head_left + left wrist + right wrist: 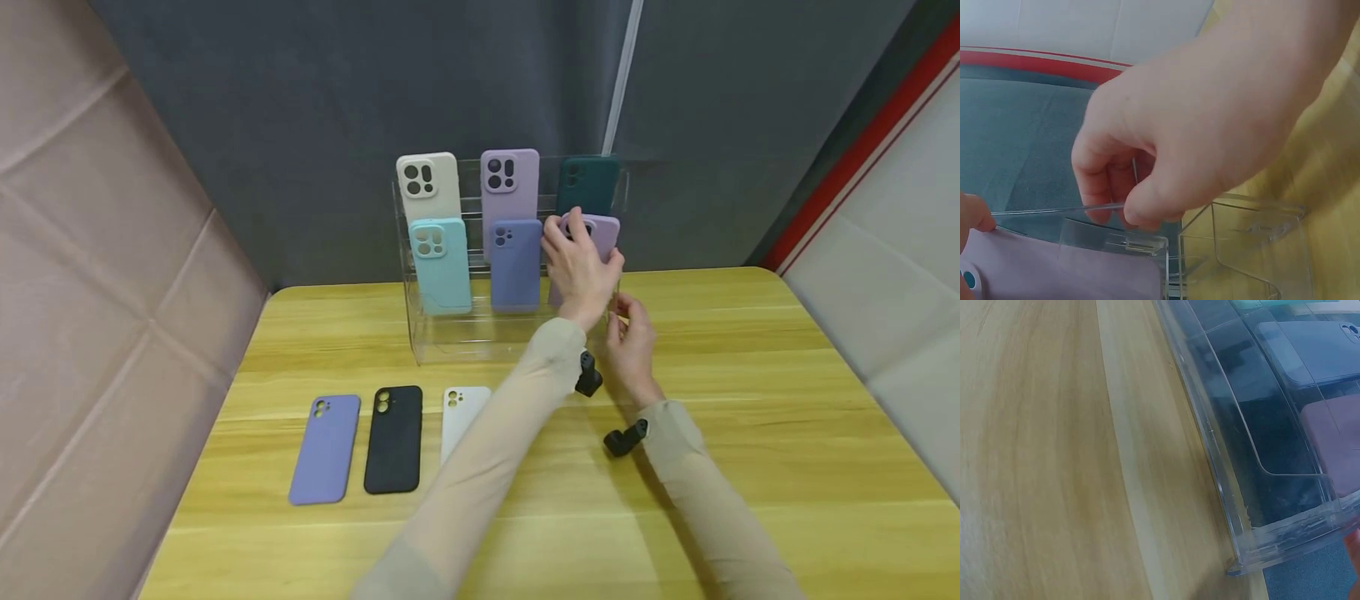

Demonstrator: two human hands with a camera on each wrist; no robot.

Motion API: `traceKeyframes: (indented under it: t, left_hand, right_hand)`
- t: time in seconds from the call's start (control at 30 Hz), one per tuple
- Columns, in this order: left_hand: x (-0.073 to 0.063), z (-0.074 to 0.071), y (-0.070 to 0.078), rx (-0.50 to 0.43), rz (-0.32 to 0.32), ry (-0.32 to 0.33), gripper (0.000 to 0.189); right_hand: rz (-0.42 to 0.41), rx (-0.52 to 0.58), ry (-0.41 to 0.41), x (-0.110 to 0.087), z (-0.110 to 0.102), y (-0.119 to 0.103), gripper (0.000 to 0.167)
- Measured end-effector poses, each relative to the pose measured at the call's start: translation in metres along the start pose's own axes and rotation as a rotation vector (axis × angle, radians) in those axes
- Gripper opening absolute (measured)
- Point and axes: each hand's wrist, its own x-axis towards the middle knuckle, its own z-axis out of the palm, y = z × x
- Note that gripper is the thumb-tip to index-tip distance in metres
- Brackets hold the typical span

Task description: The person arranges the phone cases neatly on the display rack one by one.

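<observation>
A clear display stand [450,346] holds phone cases in two rows. My left hand [581,271] grips a lilac phone case [603,233] at the lower right of the stand, with fingers around its upper part; in the left wrist view, fingertips [979,212] touch its edge. Lower down, my right hand [632,346] pinches the stand's right side edge, and the left wrist view shows this hand large, thumb and fingers at the clear panel [1060,209]. The lower part of the lilac case is partly hidden by my left hand. Only a fingertip shows in the right wrist view.
White [442,200], lilac [521,200] and dark green [592,187] cases stand in the back row, turquoise [442,279] and blue-purple [516,275] ones in front. On the wooden table [750,400] lie purple [324,454], black [393,450] and white [461,412] cases.
</observation>
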Motion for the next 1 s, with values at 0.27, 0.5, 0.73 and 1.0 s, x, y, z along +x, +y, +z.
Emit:
traceKeyframes:
  t: [0.27, 0.5, 0.73, 1.0]
  left_hand:
    - [-0.001, 0.002, -0.001, 0.046, -0.023, 0.008, 0.074]
    - [0.004, 0.001, 0.000, 0.086, -0.033, 0.003, 0.074]
    - [0.009, 0.004, 0.003, 0.108, -0.083, -0.047, 0.074]
    - [0.009, 0.002, 0.008, 0.108, -0.104, -0.083, 0.075]
  right_hand:
    - [0.008, 0.006, -0.009, -0.001, 0.000, 0.000, 0.024]
    - [0.023, 0.025, 0.007, -0.002, 0.002, -0.001, 0.024]
    - [-0.034, 0.024, 0.031, -0.001, 0.003, -0.001, 0.024]
    - [-0.065, 0.027, 0.034, -0.002, 0.003, 0.001, 0.023]
